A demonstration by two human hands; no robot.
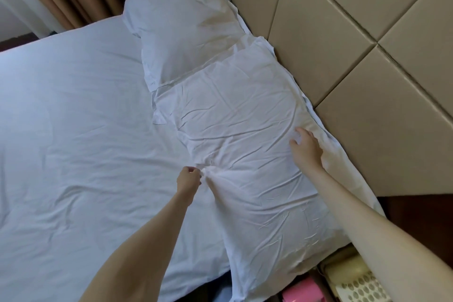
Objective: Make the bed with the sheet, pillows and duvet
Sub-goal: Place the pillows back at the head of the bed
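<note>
Sheet: the sheet (pixel 73 117) is seen spread over the bed across the left of the frame, lightly creased; judged done.
Pillows: the far pillow (pixel 181 24) is laid at upper centre; the near pillow (pixel 245 144) is laid at centre, both against the headboard (pixel 355 44).
Left hand: the left hand (pixel 188 179) is curled, fingers clamped on a bunch of the near pillow's edge.
Right hand: the right hand (pixel 306 147) is laid on the pillow's far side, fingers relaxed and apart.
Duvet: none is seen; judged still to be done.

The headboard (pixel 355 32) walls off the right side, with both pillows (pixel 240 130) pressed against it. Left of them the sheet (pixel 73 117) lies bare. A phone (pixel 355 282) crowds the near corner.
</note>
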